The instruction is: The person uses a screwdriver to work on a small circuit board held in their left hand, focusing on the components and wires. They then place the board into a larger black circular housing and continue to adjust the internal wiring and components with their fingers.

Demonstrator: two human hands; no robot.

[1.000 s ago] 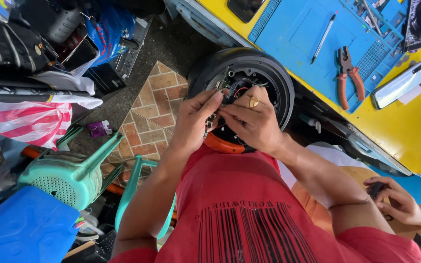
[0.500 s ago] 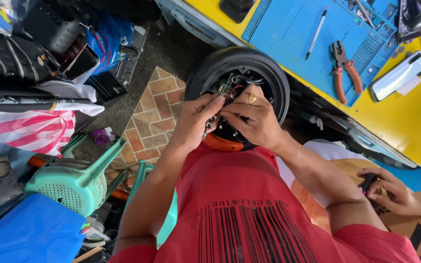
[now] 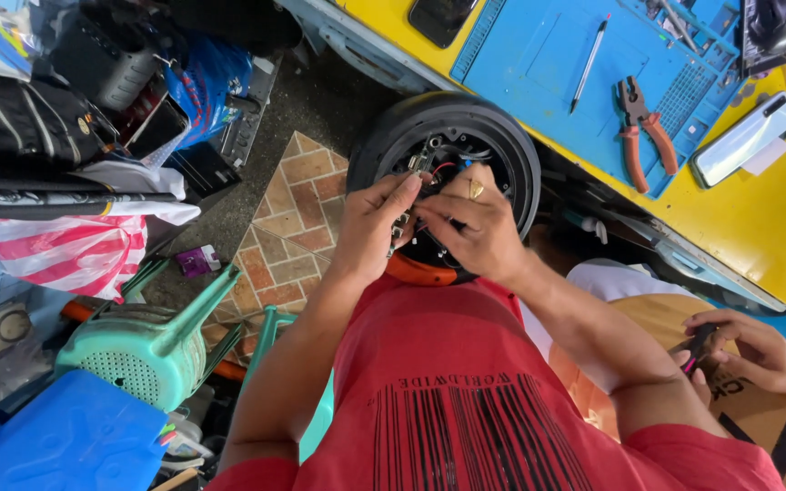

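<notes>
Both hands at the open hub of a small black rubber-tyred wheel (image 3: 452, 127), standing on edge on the floor between the knees, just below the edge of the yellow workbench (image 3: 766, 218). Left hand (image 3: 377, 223) curled, fingertips pinched on a small connector with wires at the hub's left side. Right hand (image 3: 473, 227) — gold ring on one finger — likewise pinched narrow on the same bit of wiring, fingertips touching those of the left. Orange rim (image 3: 420, 271) of the wheel showing under the wrists.

On the bench, a blue ribbed work mat (image 3: 539, 55) with orange-handled pliers (image 3: 643, 136) and a thin pen-like tool (image 3: 589, 62). Beside the mat, a white phone (image 3: 743, 138). Left on the floor, an overturned green plastic stool (image 3: 152, 341). Lower right — another person's hand (image 3: 757, 350) around a small dark object.
</notes>
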